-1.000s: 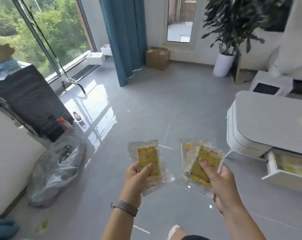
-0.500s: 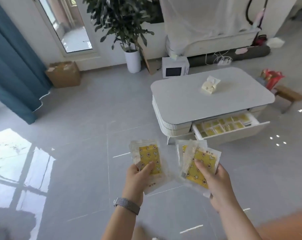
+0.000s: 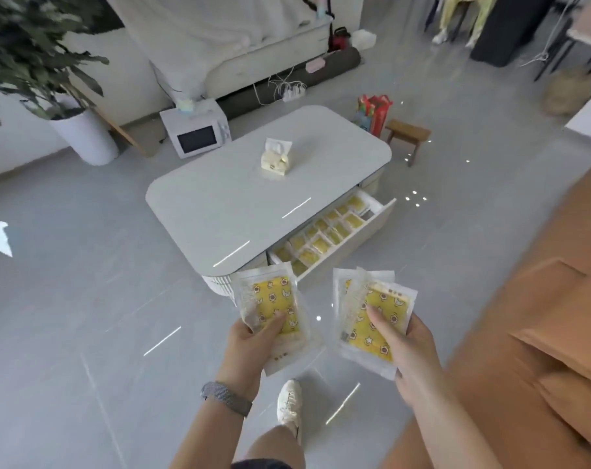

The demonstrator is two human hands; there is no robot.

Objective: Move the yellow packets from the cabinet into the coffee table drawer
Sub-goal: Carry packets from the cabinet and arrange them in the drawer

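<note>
Two stacks: yellow packets, one per hand, held above the floor at 6 o'clock.
Left hand (image 3: 250,346): grip clenched on the left packets (image 3: 274,304) — thumb across the top one.
Right hand (image 3: 410,350): grip clenched on the right packets (image 3: 377,319), fanned.
Drawer (image 3: 341,231): pulled out of the coffee table (image 3: 240,191) at 12 o'clock — rows of yellow packets inside.
Surface: carries a tissue pack (image 3: 276,158).

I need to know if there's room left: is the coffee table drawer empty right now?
No, the open drawer already holds rows of yellow packets.
</note>
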